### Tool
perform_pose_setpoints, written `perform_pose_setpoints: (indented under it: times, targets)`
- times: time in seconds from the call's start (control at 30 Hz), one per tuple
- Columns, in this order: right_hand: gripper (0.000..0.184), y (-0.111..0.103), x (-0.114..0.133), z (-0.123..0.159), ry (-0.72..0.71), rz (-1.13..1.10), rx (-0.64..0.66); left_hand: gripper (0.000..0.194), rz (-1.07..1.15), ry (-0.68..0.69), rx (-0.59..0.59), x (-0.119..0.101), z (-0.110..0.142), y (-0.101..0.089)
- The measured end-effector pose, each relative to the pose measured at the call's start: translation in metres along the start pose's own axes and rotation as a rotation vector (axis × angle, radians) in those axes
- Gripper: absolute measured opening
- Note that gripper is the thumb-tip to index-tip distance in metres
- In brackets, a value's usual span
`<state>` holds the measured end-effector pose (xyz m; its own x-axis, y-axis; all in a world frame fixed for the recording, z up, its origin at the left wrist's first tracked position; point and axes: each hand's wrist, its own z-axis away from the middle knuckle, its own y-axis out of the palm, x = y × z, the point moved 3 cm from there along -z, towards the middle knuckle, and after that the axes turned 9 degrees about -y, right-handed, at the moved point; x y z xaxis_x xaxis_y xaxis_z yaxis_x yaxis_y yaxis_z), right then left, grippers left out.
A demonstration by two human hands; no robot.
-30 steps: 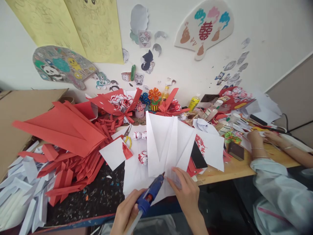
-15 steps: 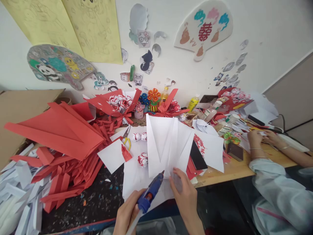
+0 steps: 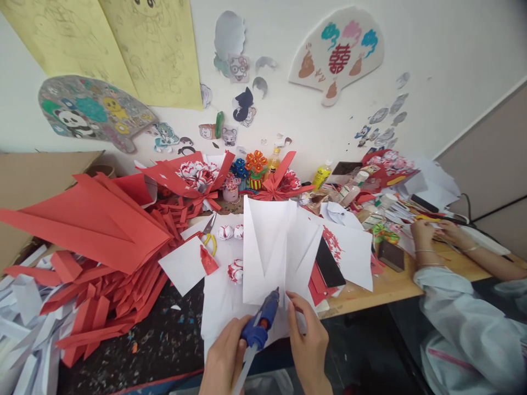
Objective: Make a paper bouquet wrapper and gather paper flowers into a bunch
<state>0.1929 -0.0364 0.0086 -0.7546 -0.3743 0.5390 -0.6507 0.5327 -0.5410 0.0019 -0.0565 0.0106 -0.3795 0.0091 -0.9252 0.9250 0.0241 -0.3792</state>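
Observation:
In my left hand (image 3: 224, 351) is a blue hot glue gun (image 3: 261, 323), with a glue stick trailing from its back and its nozzle low over the folded white paper (image 3: 263, 241). The paper has raised creased flaps fanning up to the right. My right hand (image 3: 308, 337) has thumb and index finger at the lower end of a standing fold, pinching its edge. Left of the paper lie white-and-red paper balls (image 3: 235, 271) and scissors (image 3: 210, 241) with yellow-and-red handles.
Red folded strips (image 3: 119, 296) and white strips (image 3: 24, 318) heap at the left. A black phone (image 3: 330, 262) lies right of the paper. Paper bouquets (image 3: 200, 174) stand along the wall. A co-worker's hands (image 3: 436, 236) work at the far right.
The paper's middle flap has swung so that it stands more upright, edge-on. My right fingers have closed on its lower edge. The glue gun's nozzle has shifted slightly along the fold.

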Motion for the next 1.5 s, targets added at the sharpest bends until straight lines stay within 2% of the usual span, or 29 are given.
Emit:
perform_pose_setpoints:
  times: [0.33,0.63,1.0,1.17,1.33,1.5]
  targets:
    - [0.019,0.001,-0.004,0.007,0.072,-0.044,-0.034,0.047,-0.016,0.004,0.002,0.000,-0.003,0.007]
    - [0.019,0.002,-0.006,0.007,0.025,-0.057,-0.033,0.042,-0.058,0.032,-0.053,-0.006,-0.003,0.011]
    - [0.019,0.004,-0.006,0.006,0.002,-0.072,-0.026,0.039,-0.104,-0.005,-0.042,-0.004,-0.002,0.012]
    - [0.016,0.005,-0.007,0.005,-0.008,-0.078,-0.024,0.041,-0.166,0.037,-0.046,-0.001,0.001,0.011]
    - [0.015,0.006,-0.008,0.008,-0.012,-0.080,-0.018,0.044,-0.275,0.069,-0.070,-0.001,0.007,0.005]
    - [0.014,0.009,-0.008,0.008,-0.048,-0.040,0.000,0.043,-0.237,0.037,-0.104,-0.010,0.019,-0.019]
